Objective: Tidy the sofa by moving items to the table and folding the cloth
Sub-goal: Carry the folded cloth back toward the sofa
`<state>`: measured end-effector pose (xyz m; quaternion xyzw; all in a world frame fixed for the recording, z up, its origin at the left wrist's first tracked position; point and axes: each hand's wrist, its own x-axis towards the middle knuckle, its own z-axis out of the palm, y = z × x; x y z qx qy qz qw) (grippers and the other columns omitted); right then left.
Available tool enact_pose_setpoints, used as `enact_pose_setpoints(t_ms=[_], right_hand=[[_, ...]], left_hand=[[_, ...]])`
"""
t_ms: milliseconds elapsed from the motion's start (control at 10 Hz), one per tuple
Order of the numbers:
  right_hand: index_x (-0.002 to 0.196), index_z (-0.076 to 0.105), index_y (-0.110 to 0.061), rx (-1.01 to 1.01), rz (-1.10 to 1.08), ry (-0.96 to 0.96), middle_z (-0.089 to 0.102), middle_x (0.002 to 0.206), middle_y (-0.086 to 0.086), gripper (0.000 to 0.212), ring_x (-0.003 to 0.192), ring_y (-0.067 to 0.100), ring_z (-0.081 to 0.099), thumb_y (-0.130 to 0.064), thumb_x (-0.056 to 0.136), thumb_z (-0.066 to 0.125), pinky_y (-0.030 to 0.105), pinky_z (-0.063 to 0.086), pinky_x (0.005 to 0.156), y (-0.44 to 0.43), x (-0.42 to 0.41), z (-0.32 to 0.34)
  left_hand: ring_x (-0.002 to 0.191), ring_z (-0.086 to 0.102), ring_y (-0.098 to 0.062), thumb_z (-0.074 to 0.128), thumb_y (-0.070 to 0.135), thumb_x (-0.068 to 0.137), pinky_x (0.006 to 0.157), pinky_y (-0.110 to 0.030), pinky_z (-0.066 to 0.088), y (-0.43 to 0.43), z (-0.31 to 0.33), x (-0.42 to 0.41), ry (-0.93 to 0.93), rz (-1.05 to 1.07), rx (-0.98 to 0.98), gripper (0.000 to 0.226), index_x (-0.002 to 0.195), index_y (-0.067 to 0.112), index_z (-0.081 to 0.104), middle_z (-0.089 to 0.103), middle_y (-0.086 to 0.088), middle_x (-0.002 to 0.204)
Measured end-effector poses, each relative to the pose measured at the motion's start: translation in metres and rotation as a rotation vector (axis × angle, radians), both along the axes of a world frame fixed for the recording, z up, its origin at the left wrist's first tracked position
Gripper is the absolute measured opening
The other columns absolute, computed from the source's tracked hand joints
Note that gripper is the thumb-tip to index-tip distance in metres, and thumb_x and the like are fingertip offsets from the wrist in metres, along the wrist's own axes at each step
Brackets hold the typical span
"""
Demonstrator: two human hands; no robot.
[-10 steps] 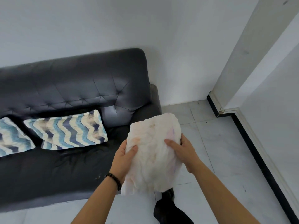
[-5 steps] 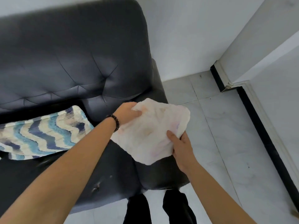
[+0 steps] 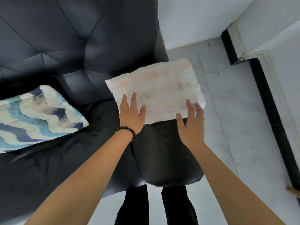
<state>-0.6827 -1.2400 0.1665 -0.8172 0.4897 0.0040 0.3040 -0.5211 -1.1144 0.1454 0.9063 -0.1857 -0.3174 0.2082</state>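
Note:
A folded white cloth (image 3: 159,86) with faint orange and pink marks lies flat on the right armrest (image 3: 164,153) of the black leather sofa (image 3: 68,46). My left hand (image 3: 131,113), with a bead bracelet at the wrist, rests on the cloth's near left edge, fingers spread. At the near right corner of the cloth is my right hand (image 3: 191,121), fingers apart and fingertips touching it. Neither hand grips the cloth.
A blue and cream wavy-patterned cushion (image 3: 35,117) leans on the sofa seat to the left. Pale floor tiles (image 3: 227,111) run along the right, bounded by a black skirting (image 3: 267,108) and white walls. My dark trouser legs (image 3: 155,207) stand against the sofa front.
I leaned in closer over the armrest. The cloth went from held in both hands to lying flat on the armrest, and both hands let go and opened.

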Motion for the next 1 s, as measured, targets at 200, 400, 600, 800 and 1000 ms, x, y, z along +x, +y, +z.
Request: enact_pose_setpoints(t_ms=[200,400,600,800,1000], right_hand=[[0.155,-0.003,-0.042,-0.020,0.267,0.250,-0.006,0.166,0.011,0.071,0.148,0.049,0.003,-0.069,0.095,0.024,0.065,0.027,0.111,-0.052,0.011,-0.049],[0.157,-0.002,-0.039,0.247,0.019,0.269,-0.004,0.166,0.010,0.067,0.150,0.037,0.015,-0.065,0.098,0.019,0.053,0.019,0.117,-0.094,0.023,-0.063],[0.158,0.005,-0.031,0.113,0.307,-0.036,0.003,0.166,0.012,0.057,0.152,0.031,0.005,-0.047,0.105,0.019,0.047,0.016,0.122,-0.057,0.027,-0.059],[0.157,-0.002,-0.037,0.056,0.386,0.156,-0.001,0.164,0.017,0.059,0.146,0.049,0.013,-0.055,0.101,0.005,0.060,0.033,0.111,-0.055,0.031,-0.072],[0.158,0.003,-0.034,0.028,0.408,0.176,-0.004,0.165,0.016,0.061,0.149,0.043,0.007,-0.051,0.103,0.025,0.056,0.024,0.117,-0.059,0.026,-0.039]], left_hand=[[0.147,-0.021,-0.029,0.027,0.061,0.097,0.120,-0.053,0.009,-0.006,-0.038,-0.038,0.155,-0.157,-0.022,0.062,0.146,0.054,-0.011,-0.025,0.005,0.160],[0.147,-0.021,-0.029,0.021,0.069,0.093,0.110,-0.066,-0.008,-0.053,-0.042,-0.012,-0.122,-0.290,0.073,0.065,0.147,0.052,-0.012,-0.023,0.010,0.160],[0.148,-0.021,-0.024,0.023,0.065,0.096,0.116,-0.063,-0.001,-0.034,-0.055,-0.025,-0.050,-0.144,0.006,0.064,0.147,0.053,-0.013,-0.026,0.012,0.159],[0.149,-0.015,-0.029,0.026,0.071,0.092,0.119,-0.056,0.011,-0.009,-0.066,-0.020,-0.002,-0.134,0.033,0.069,0.144,0.055,-0.017,-0.024,0.009,0.160],[0.150,-0.007,-0.030,0.019,0.060,0.098,0.119,-0.055,0.011,-0.010,-0.035,-0.017,-0.081,-0.247,0.167,0.064,0.152,0.040,-0.009,-0.014,-0.001,0.163]])
